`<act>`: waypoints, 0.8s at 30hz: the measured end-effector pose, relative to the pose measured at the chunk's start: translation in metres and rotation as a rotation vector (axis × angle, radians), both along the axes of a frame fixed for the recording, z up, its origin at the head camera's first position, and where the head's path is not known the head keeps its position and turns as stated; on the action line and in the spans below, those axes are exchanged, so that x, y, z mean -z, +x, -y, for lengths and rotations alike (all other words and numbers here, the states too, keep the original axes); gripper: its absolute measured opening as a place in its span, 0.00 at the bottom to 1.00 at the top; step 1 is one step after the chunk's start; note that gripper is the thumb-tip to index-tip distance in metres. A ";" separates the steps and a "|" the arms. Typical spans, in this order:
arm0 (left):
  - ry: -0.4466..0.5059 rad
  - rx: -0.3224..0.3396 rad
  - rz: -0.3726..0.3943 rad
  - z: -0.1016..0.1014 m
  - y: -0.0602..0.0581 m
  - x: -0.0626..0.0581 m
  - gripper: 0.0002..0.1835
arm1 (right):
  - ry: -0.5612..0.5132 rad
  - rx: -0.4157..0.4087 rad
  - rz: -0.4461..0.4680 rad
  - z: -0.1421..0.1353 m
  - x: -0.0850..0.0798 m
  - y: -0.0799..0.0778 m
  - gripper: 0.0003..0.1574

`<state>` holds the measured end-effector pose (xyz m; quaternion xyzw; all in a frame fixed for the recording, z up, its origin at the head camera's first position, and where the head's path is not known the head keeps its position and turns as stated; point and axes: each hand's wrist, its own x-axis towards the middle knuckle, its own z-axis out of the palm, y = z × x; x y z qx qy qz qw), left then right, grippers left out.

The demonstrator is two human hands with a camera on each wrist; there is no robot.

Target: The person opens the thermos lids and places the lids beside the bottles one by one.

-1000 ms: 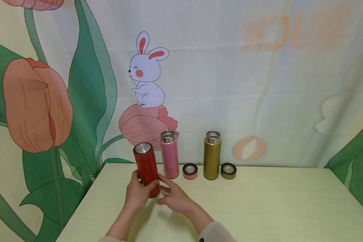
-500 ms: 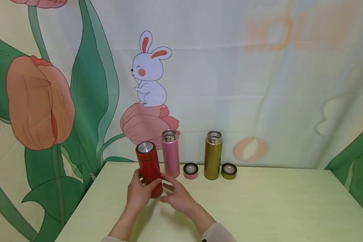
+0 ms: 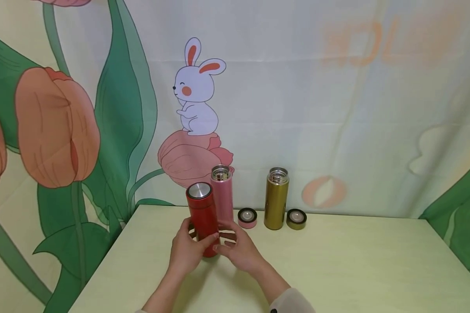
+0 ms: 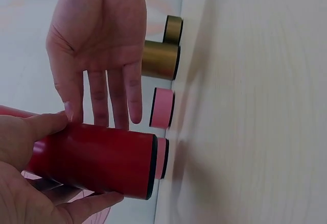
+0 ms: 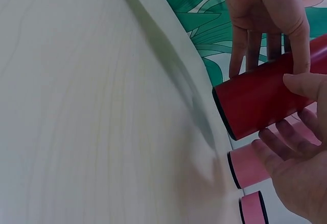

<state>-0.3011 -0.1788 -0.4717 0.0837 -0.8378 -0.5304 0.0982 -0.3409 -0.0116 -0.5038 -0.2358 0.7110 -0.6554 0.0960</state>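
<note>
One glossy red cylindrical flask (image 3: 204, 219) with a round red cap topped by a silver disc (image 3: 200, 190), held roughly upright between both hands, partly covering the pink flask behind in the head view. Looks lifted just clear of the pale wood-grain table (image 3: 336, 261), going by the wrist views. Left hand (image 3: 187, 250): wrapped round the flask body, thumb on the near face, fingers round the far side — a proper hold. Right hand (image 3: 240, 252): fingers spread and fairly straight, set against the right side, thumb tip by the near face; cannot tell how much weight carried there. At the back: shiny pink cylindrical flask (image 3: 224, 200), uncapped, with a pink round cap with black rim (image 3: 247, 222) near its right side; then shiny gold cylindrical flask (image 3: 275, 204), uncapped too, gold round cap with black rim (image 3: 296, 224) just beside. Step in hand, best guess: positioning the red flask for uncapping, cap not yet off — other two already done. Probably needed next: steady left-hand hold on the body, base kept away from the pink flask, right hand up to the cap for a twist.
</note>
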 end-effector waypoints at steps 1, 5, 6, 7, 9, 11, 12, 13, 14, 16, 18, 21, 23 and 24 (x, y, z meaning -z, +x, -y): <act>-0.003 0.005 -0.003 -0.002 0.002 -0.001 0.44 | 0.001 0.001 -0.004 -0.002 0.000 0.000 0.37; -0.016 0.014 -0.013 -0.009 0.008 -0.004 0.43 | 0.014 0.012 -0.034 -0.008 -0.001 0.002 0.38; -0.019 0.015 -0.016 -0.011 0.009 -0.004 0.43 | 0.020 0.018 -0.042 -0.009 -0.001 0.003 0.38; -0.021 0.019 -0.019 -0.013 0.011 -0.005 0.43 | 0.027 0.023 -0.053 -0.011 -0.001 0.003 0.38; -0.018 0.028 -0.022 -0.016 0.013 -0.006 0.42 | 0.038 0.031 -0.063 -0.015 -0.001 0.005 0.39; -0.013 0.041 -0.028 -0.020 0.016 -0.006 0.42 | 0.048 0.039 -0.070 -0.019 -0.001 0.007 0.39; -0.009 0.047 -0.031 -0.021 0.017 -0.007 0.42 | 0.050 0.041 -0.071 -0.021 -0.002 0.008 0.39; -0.008 0.054 -0.033 -0.023 0.018 -0.007 0.41 | 0.050 0.045 -0.072 -0.023 -0.002 0.009 0.38; -0.004 0.058 -0.035 -0.025 0.019 -0.007 0.41 | 0.049 0.048 -0.070 -0.025 -0.002 0.010 0.38; -0.005 0.066 -0.046 -0.028 0.021 -0.007 0.40 | 0.045 0.054 -0.073 -0.029 -0.001 0.011 0.37; -0.002 0.073 -0.054 -0.031 0.022 -0.006 0.40 | 0.029 0.054 -0.067 -0.034 0.001 0.012 0.38; 0.002 0.090 -0.066 -0.037 0.024 -0.006 0.40 | 0.018 0.060 -0.054 -0.041 0.001 0.016 0.38; 0.004 0.101 -0.068 -0.040 0.026 -0.006 0.40 | 0.015 0.068 -0.047 -0.047 0.001 0.019 0.39; 0.003 0.108 -0.069 -0.042 0.027 -0.006 0.40 | 0.015 0.074 -0.043 -0.049 0.000 0.021 0.39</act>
